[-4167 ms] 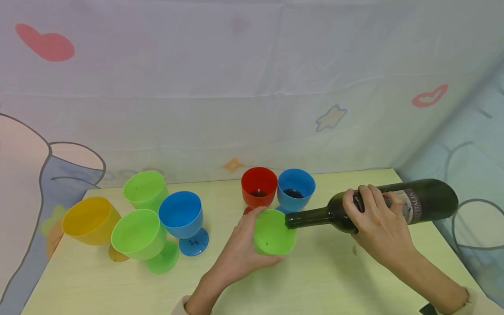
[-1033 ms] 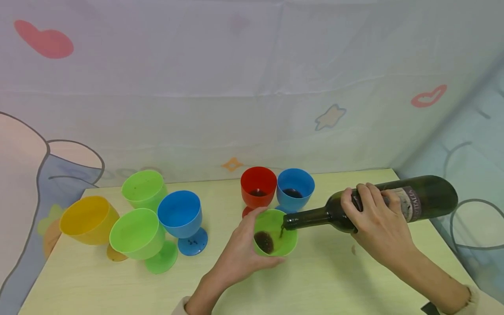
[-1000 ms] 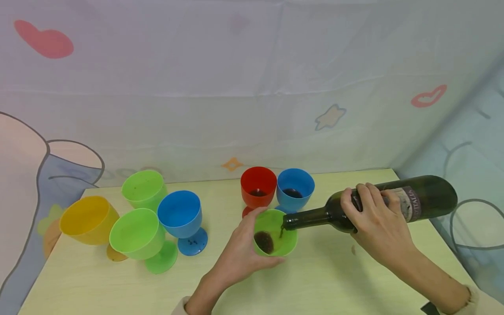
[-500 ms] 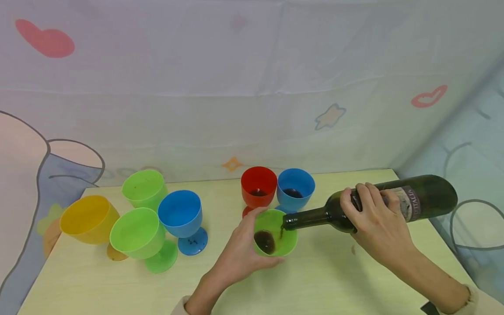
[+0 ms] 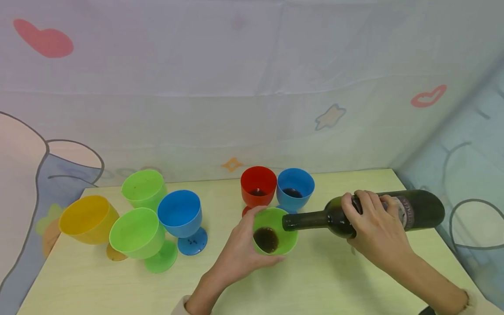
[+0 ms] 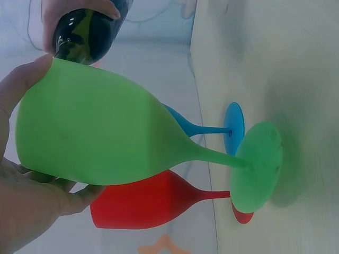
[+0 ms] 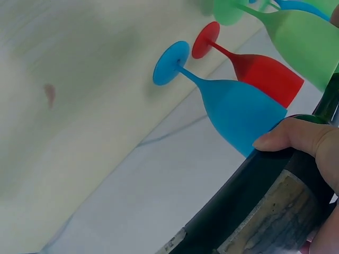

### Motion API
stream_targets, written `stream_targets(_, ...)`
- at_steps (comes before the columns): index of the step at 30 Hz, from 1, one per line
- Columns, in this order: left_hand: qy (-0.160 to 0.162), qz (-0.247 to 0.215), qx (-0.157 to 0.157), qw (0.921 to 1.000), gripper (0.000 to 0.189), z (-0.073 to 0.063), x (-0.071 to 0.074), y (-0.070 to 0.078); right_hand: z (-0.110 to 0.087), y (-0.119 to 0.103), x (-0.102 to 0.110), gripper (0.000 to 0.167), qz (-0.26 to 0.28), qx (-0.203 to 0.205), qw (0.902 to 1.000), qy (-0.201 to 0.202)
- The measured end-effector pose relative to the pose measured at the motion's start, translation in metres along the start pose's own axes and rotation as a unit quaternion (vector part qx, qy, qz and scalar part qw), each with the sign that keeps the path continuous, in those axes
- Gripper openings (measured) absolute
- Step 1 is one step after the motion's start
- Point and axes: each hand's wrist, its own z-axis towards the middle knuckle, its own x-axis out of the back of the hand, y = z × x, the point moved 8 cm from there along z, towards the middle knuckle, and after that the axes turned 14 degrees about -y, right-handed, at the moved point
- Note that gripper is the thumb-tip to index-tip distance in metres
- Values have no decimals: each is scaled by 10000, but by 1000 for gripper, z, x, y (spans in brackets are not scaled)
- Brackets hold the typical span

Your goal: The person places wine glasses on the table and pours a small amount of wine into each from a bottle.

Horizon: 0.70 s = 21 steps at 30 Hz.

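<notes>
My left hand [image 5: 242, 247] grips the bowl of a green plastic goblet [image 5: 284, 241], thumb on the near side and fingers on the far side. Dark liquid [image 5: 266, 239] lies pooled toward the left inside it. In the left wrist view the goblet's foot [image 6: 258, 166] is close over the tabletop. My right hand [image 5: 376, 229] holds a dark green wine bottle [image 5: 425, 209] round its upper body, nearly level. The bottle's mouth overlaps the goblet's right rim, and no stream shows from it. In the right wrist view, the bottle's label [image 7: 275, 217] is partly covered by the hand.
Behind the held goblet stand a red goblet [image 5: 258, 180] and a blue goblet [image 5: 295, 180], both with dark liquid inside. On the left are a yellow goblet [image 5: 89, 219], another blue goblet [image 5: 180, 214] and two green goblets. A printed cloth [image 5: 189, 87] hangs behind the table [image 5: 330, 284].
Dark liquid has gathered in the green goblet, which held no pool at first. The thin stream at the bottle's mouth is gone, and the bottle's base has dropped, bringing it closer to level.
</notes>
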Motion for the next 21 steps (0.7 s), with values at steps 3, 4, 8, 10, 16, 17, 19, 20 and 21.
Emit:
stream_targets(3, -36, -32, -60, 10000, 85, 0, 0, 1, -2, 2, -4, 79, 157, -140, 9996, -188)
stream_targets(4, -52, -31, -76, 10000, 85, 0, 0, 1, -2, 2, -5, 80, 204, -179, 9994, -232)
stream_targets(8, -123, -68, -86, 9999, 87, 0, -1, 2, -5, 3, -9, 76, 406, -294, 9982, -335)
stream_targets(10, -151, -103, -97, 9998, 88, 0, -1, 2, -7, 3, -11, 76, 509, -327, 9974, -392)
stream_targets(16, -174, -145, -186, 9996, 88, -1, -1, 5, -10, 5, -17, 78, 741, -429, 9945, -599)
stream_targets(17, -165, -162, -191, 9995, 88, -1, -1, 5, -10, 5, -17, 78, 793, -434, 9940, -623)
stream_targets(19, -119, -210, -199, 9995, 88, -2, 1, 5, -11, 6, -19, 79, 918, -451, 9925, -663)
stream_targets(20, -77, -235, -221, 9995, 88, -2, 2, 5, -11, 8, -20, 79, 1009, -475, 9914, -679)
stream_targets(21, -29, -269, -243, 9993, 88, -2, 3, 5, -12, 9, -20, 79, 1123, -513, 9899, -701)
